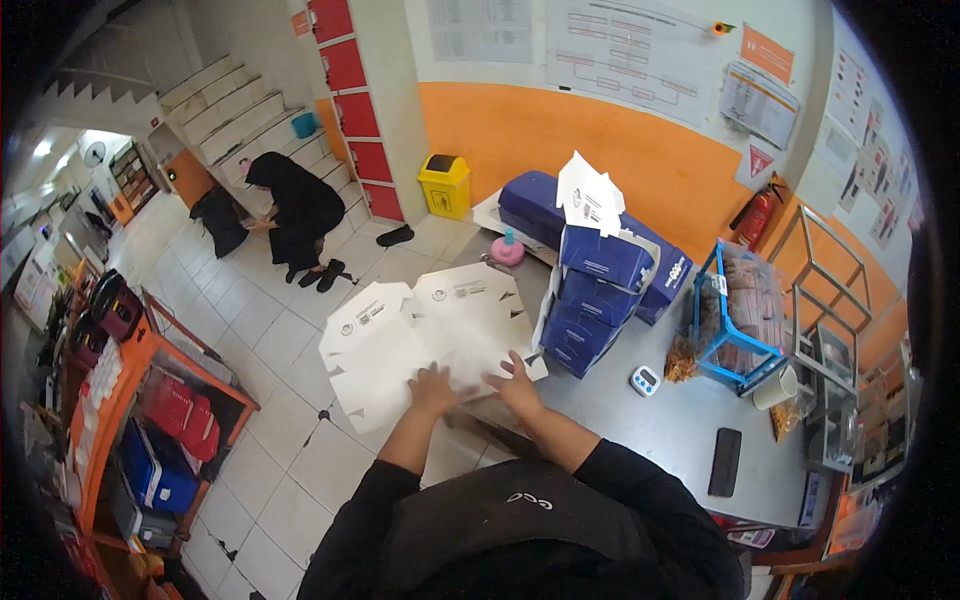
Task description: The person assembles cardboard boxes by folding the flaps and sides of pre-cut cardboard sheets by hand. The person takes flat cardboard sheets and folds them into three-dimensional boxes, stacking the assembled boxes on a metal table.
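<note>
**Apron (pixel 520 530) nearest; both hands out at white card**

Dark apron at bottom centre, arms reaching up from it. Left hand (pixel 435 390): fingers spread at lower middle of the card (pixel 470 325), not clenched; thumb side toward the other hand. Right hand (pixel 517 387): fingers also spread, tips at lower right part of card. Both slightly blurred; no closed grip seen, can't tell if a thumb goes under the edge.

Card lies just ahead of both hands, opened into two panels, print side up; one sheet or two, unclear. Left panel extends past the left hand, over the floor in view; whether the table (pixel 680 440) bears any of it, can't tell. Hands sit close together at the near side, likely to steady both panels about the middle.

Blue boxes (pixel 600 285) stacked just right of card, beyond right hand, probably to keep the near spot free. Loose white piece (pixel 590 195) on top, seemingly parked there. Timer (pixel 645 380) and phone (pixel 725 462) farther right, likely kept clear of the card.
</note>
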### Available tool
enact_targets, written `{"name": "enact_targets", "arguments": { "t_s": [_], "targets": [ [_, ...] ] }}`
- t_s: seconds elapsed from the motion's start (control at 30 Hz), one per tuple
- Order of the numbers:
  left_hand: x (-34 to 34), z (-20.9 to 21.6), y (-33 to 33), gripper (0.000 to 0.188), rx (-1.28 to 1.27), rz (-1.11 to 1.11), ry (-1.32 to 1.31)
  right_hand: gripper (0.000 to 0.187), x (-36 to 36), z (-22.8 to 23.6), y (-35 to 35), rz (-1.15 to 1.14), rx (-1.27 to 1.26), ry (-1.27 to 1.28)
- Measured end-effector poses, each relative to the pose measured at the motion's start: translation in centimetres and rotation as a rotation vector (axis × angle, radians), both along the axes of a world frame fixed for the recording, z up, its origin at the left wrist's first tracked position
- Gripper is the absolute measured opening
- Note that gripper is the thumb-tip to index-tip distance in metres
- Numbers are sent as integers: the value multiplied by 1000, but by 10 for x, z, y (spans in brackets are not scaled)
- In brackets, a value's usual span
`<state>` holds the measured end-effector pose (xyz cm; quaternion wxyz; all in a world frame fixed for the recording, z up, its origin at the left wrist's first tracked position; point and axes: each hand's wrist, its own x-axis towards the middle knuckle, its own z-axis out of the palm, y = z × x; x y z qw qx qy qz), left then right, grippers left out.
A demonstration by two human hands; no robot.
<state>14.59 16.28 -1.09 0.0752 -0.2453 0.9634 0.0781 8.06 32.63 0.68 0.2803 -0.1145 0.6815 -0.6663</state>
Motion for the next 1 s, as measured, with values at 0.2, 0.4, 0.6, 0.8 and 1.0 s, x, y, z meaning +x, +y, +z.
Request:
{"name": "enact_targets", "arguments": {
  "t_s": [0.2,0.4,0.6,0.8,1.0],
  "targets": [
    [2,-27,-27,72,-75,-170,207,81,-10,-19,2,-47,80,-190],
    [-3,-58,-57,37,-175,-325,342,68,-9,-19,1,-22,-1,-178],
    [-1,-12,-65,18,-263,-214,559,51,4,-16,14,162,-19,-277],
    [72,79,-2,13,-300,-241,781,80,31,41,26,584,-246,-288],
    [79,77,64,14,384,-479,969,59,35,1,6,407,-184,-233]
  ]
}}
